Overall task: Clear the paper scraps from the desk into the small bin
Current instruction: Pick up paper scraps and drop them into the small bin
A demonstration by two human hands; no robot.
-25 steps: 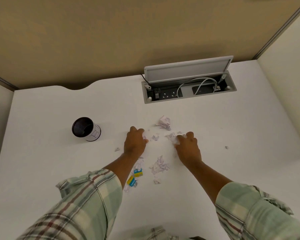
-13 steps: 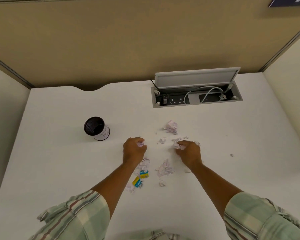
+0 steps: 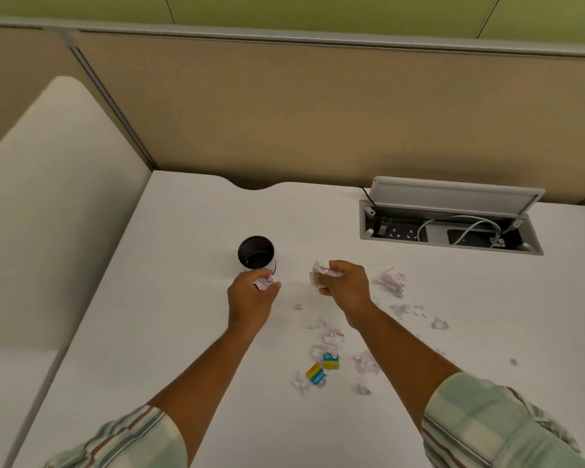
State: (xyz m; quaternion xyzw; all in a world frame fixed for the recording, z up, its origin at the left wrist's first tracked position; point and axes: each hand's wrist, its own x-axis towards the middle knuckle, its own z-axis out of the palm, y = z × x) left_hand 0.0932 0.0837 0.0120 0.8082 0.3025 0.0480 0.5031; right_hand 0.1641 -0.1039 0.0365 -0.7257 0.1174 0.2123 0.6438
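A small black mesh bin [image 3: 256,252] stands upright on the white desk [image 3: 183,332], left of centre. My left hand [image 3: 250,298] is closed around a wad of paper scraps [image 3: 263,281] right in front of the bin's near side. My right hand [image 3: 343,285] grips another crumpled wad [image 3: 320,270] a short way to the right of the bin. Several torn white scraps [image 3: 331,336] lie scattered between and right of my forearms. A larger crumpled piece [image 3: 393,281] rests right of my right hand. Two small blue-and-yellow pieces [image 3: 323,368] lie among the scraps.
An open cable box [image 3: 450,231] with sockets and a white cable sits in the desk at the back right, its lid raised. A beige partition [image 3: 318,113] borders the desk's far edge. A neighbouring white desk surface [image 3: 48,197] lies to the left.
Both hands closed on scraps, lifted off the desk and moved left toward the bin. The head view shifted, so the bin and the partition now sit more centrally.
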